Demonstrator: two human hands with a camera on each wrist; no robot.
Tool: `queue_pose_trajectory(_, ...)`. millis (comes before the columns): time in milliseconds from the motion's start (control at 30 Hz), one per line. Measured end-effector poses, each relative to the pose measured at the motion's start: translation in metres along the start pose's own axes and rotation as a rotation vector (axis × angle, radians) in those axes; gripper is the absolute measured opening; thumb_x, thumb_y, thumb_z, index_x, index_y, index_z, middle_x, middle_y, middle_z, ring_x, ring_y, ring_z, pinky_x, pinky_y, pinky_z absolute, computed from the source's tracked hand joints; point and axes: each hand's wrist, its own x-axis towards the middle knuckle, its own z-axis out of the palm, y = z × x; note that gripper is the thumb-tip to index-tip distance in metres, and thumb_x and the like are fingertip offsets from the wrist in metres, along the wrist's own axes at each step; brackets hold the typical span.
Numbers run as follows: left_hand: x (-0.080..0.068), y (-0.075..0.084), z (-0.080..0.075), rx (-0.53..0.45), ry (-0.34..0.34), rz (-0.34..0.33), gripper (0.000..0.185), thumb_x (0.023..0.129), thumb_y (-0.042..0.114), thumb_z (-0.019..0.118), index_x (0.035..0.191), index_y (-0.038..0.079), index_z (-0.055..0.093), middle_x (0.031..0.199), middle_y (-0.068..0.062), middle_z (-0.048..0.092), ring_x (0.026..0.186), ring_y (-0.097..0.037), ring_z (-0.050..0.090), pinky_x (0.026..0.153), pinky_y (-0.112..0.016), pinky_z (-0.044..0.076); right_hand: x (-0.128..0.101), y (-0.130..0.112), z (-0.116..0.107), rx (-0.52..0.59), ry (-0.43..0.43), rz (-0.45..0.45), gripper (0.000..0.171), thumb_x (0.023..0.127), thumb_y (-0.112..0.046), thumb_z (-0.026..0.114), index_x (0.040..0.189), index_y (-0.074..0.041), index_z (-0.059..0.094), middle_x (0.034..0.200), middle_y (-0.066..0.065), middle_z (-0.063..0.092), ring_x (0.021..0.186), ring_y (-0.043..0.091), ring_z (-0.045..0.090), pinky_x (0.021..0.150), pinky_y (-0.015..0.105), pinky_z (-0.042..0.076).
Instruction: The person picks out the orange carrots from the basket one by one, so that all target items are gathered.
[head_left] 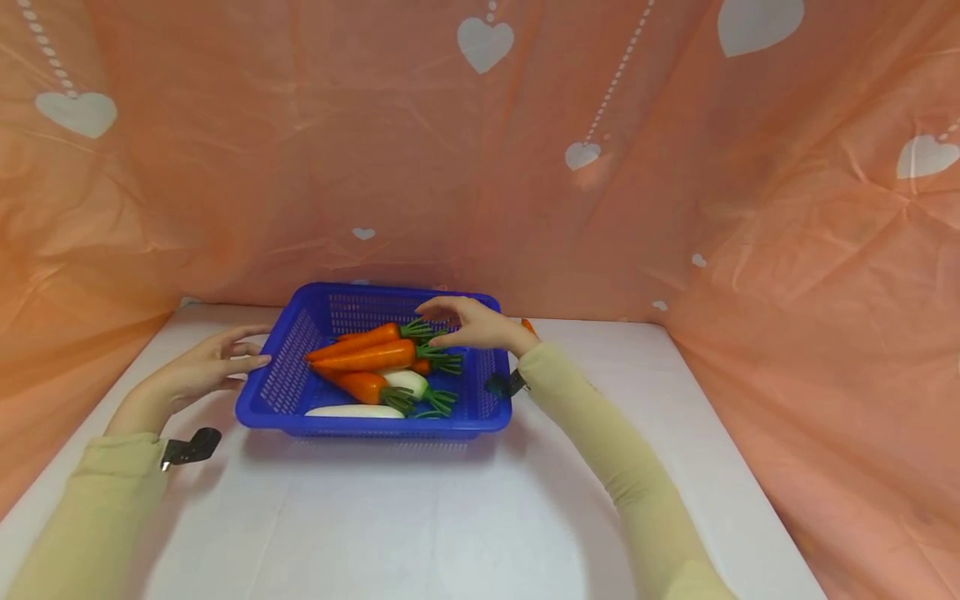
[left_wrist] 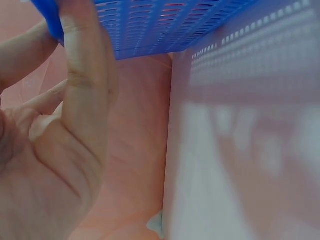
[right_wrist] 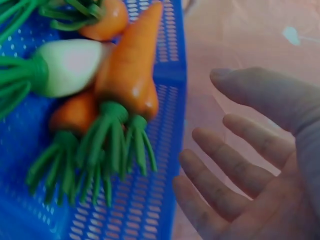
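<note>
the blue perforated plastic basket [head_left: 480,417] looks smooth with a slight sheen. the glossy orange plastic carrots [head_left: 371,357] catch highlights, and their green stems look rubbery. the white plastic radish [head_left: 354,411] is smooth and matt. the white tabletop [head_left: 465,517] is smooth and matt; the thin orange cloth backdrop [head_left: 300,150] is creased and faintly shiny.

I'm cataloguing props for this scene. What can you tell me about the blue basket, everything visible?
The blue basket is a shallow rectangular tray of what looks like plastic, with perforated walls and floor and a smooth rolled rim. It sits flat on the white table near the peach backdrop. Inside lie orange carrots and white radishes, all with green tops. The left hand touches its left rim with straight fingers; the right hand hovers open above its far right part.
</note>
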Motion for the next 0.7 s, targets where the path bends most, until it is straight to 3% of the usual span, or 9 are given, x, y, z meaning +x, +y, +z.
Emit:
queue_pose_trajectory(333,0.002,0.0,0.001,-0.025,-0.01,0.004,0.069,0.088,0.026,0.055,0.14,0.007,0.015,0.111,-0.02,0.042,0.085,-0.019,0.058,0.074,-0.032,0.048,0.02,-0.001,0.024,-0.091,-0.11,0.041,0.054,0.08,-0.016,0.066,0.128,-0.005,0.043,0.126,0.009,0.048,0.117,0.02,0.042,0.096,0.037,0.032)
queue_pose_trajectory(700,0.001,-0.001,0.002,-0.054,-0.018,-0.015,0.069,0.088,0.025,0.056,0.14,0.006,0.014,0.112,-0.02,0.043,0.085,-0.02,0.059,0.074,-0.033,0.048,0.033,0.004,0.037,-0.114,-0.128,0.066,0.055,0.079,-0.016,0.067,0.128,-0.007,0.045,0.123,0.004,0.05,0.11,0.012,0.045,0.094,0.024,0.034)
